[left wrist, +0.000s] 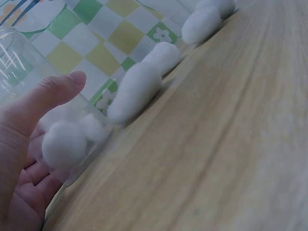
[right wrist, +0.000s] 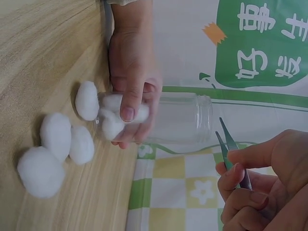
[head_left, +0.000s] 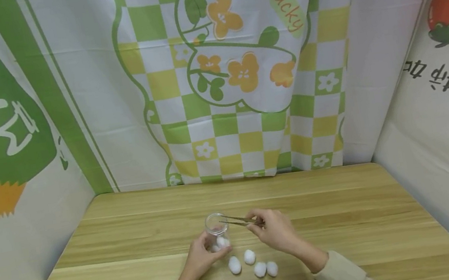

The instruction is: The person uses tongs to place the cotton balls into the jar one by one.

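My left hand (head_left: 201, 258) is wrapped round the lower part of a clear jar (right wrist: 180, 118), which stands upright on the table. Several white cotton balls (left wrist: 65, 144) lie inside at the jar's bottom. Metal tweezers (head_left: 240, 220) are pinched in my right hand (head_left: 276, 230); their tips are apart, hold nothing, and lie at the jar's mouth in the head view. In the right wrist view the tips of the tweezers (right wrist: 226, 139) show just outside the rim, with my right hand (right wrist: 264, 185) behind them. Several loose cotton balls (head_left: 260, 269) rest on the table between the hands.
The wooden table (head_left: 131, 225) runs back to a wall hung with a green and yellow checked cloth (head_left: 226, 125). Printed cloths also hang at the left and right sides.
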A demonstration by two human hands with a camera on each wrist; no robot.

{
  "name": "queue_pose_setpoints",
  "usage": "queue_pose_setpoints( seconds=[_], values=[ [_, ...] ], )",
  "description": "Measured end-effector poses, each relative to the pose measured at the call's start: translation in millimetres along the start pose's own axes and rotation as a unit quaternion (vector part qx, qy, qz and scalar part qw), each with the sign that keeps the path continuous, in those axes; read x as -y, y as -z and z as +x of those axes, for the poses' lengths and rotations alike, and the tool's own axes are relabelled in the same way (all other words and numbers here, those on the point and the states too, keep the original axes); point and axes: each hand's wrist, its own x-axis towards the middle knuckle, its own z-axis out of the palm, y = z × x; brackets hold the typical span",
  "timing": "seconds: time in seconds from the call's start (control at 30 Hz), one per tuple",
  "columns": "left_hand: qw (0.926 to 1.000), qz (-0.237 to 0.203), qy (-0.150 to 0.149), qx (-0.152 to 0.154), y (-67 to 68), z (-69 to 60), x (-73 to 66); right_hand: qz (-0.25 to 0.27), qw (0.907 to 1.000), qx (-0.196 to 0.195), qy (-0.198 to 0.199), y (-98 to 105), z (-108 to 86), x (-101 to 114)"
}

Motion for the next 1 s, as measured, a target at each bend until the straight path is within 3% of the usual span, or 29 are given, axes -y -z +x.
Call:
queue_pose_setpoints(
  seconds=[0.07,0.2,1.0],
  values=[
    [0.9995,-0.009,0.03,0.003,0.2,0.4,-1.7,0.006,1.0,0.002,-0.005,1,-0.2,0],
    [0.998,-0.014,0.061,0.005,0.7,1.4,-3.2,0.012,0.9999,0.003,-0.007,2,-0.7,0],
    [0.9985,-0.008,0.055,0.0,-0.8,1.7,-1.4,0.006,0.9996,-0.006,-0.026,9,-9.0,-10]
  ],
)
